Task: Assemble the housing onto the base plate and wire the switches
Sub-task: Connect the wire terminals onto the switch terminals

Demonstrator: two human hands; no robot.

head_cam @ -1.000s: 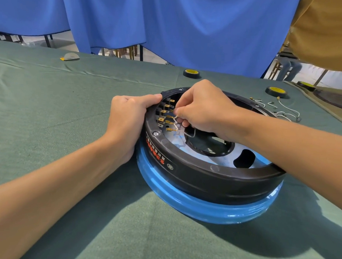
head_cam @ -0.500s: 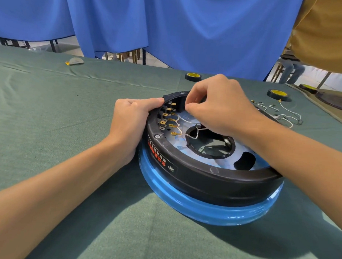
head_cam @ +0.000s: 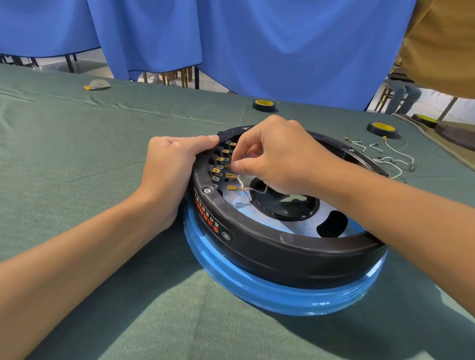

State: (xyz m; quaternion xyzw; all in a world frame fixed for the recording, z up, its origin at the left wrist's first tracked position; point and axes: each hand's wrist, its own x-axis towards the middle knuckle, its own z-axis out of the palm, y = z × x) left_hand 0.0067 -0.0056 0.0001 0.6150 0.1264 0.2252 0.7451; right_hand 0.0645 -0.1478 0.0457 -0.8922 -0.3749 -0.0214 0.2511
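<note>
You're working on a table (head_cam: 69, 174) that's wearing a green cloth, with a blue curtain (head_cam: 262, 46) hanging behind it. The blue base plate (head_cam: 254, 291) is lying flat on the cloth right in front of you. The round black housing (head_cam: 282, 251) is sitting on top of it, open side up, showing a silvery floor with a big centre hole and a smaller kidney-shaped cutout.

A label (head_cam: 205, 213) is running along the housing's outer wall on your left: red characters with small white ones beside them, but they're curving away too much for me to read. A little round logo (head_cam: 225, 236) is sitting just past them, also not legible.

Your left hand (head_cam: 169, 172) is gripping the housing's left rim, thumb lying along the top edge and fingers curling down the outside. Your right hand (head_cam: 280, 159) is reaching in over the ring, with its thumb and forefinger pinching the end of a thin white wire (head_cam: 246, 189) right at the switches (head_cam: 221, 160). Those are lining the inner wall as a column of brass tabs, and the two lowest are already carrying brass connectors.

Two tape rolls (head_cam: 263, 104) with yellow cores are lying past the housing, and some loose wires (head_cam: 388, 158) are lying beside its far right edge.
</note>
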